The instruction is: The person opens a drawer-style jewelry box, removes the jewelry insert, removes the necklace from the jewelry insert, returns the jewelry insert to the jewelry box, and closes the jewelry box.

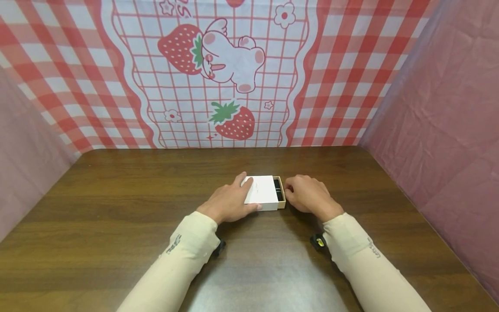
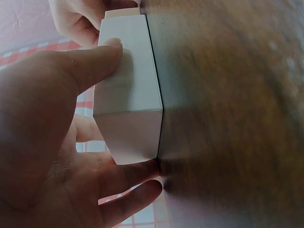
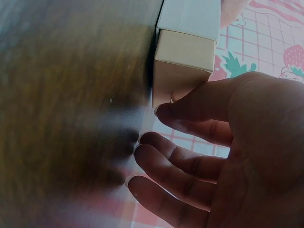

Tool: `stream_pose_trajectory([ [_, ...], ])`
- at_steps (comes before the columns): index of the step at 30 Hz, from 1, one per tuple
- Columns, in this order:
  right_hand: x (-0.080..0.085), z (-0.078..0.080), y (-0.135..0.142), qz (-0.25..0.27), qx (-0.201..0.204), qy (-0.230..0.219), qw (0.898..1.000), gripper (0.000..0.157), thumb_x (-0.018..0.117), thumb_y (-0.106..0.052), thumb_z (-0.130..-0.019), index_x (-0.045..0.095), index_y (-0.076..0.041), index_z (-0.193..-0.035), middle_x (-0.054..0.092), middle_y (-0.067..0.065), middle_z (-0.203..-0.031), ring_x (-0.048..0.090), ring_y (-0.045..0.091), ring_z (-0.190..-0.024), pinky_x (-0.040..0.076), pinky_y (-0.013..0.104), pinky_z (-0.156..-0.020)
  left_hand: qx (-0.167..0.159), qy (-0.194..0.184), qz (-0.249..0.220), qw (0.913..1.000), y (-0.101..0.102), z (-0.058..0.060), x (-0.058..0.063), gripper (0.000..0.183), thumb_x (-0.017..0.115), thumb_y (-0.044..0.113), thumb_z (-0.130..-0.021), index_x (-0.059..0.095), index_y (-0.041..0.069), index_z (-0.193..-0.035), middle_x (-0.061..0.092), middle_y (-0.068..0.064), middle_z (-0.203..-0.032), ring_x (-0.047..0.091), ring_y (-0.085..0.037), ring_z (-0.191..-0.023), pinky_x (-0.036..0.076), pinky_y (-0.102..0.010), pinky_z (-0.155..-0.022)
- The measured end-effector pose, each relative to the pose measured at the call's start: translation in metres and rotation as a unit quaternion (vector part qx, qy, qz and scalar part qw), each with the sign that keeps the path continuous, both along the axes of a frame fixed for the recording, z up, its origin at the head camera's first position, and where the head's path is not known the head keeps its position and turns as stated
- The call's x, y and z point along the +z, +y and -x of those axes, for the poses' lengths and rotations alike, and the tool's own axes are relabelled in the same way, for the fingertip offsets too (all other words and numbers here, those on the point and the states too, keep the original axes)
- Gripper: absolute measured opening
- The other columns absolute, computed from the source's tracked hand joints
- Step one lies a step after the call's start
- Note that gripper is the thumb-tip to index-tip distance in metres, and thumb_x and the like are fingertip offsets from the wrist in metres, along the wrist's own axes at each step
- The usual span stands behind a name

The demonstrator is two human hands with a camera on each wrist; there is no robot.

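A white slide-out box [image 1: 262, 190] lies flat on the brown table. Its tan inner drawer [image 1: 282, 203] sticks partway out of the right end, and a black item [image 1: 277, 190] shows inside. My left hand [image 1: 230, 200] grips the white sleeve, thumb along the near side and fingers around the far and left sides. At the drawer's outer end is my right hand [image 1: 309, 195]. In the right wrist view, its thumb and index finger pinch at the end of the drawer [image 3: 183, 52], the contact partly hidden; the other fingers curl loosely near the table.
The wooden table [image 1: 117, 242] reaches back to a red-and-white checked cloth [image 1: 343, 65] with strawberry prints. Pink cloth [image 1: 448, 130] hangs along the right side, with more pink cloth [image 1: 27, 151] on the left. A dark wrist device [image 1: 318, 242] is under the right cuff.
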State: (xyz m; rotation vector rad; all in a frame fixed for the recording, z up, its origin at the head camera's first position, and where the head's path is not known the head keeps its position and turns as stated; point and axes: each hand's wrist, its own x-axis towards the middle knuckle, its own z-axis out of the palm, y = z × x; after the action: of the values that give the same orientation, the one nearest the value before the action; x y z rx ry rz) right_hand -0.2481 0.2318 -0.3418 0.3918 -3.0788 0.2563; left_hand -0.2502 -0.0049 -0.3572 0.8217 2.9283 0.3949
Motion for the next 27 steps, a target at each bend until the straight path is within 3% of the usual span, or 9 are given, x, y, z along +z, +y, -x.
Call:
stream_pose_trajectory([
  [27, 0.0003, -0.0002, 0.0001, 0.005, -0.008, 0.0, 1.0, 0.014, 0.058, -0.017, -0.089, 0.064, -0.02, -0.077, 0.058, -0.001, -0.077, 0.054, 0.02, -0.073, 0.047, 0.044, -0.062, 0.001, -0.001, -0.003, 1.0, 0.0007, -0.0005, 0.0004, 0.084, 0.059, 0.056, -0.095, 0.03, 0.009, -0.158, 0.021, -0.017, -0.163, 0.054, -0.04, -0.125, 0.045, -0.049, -0.102],
])
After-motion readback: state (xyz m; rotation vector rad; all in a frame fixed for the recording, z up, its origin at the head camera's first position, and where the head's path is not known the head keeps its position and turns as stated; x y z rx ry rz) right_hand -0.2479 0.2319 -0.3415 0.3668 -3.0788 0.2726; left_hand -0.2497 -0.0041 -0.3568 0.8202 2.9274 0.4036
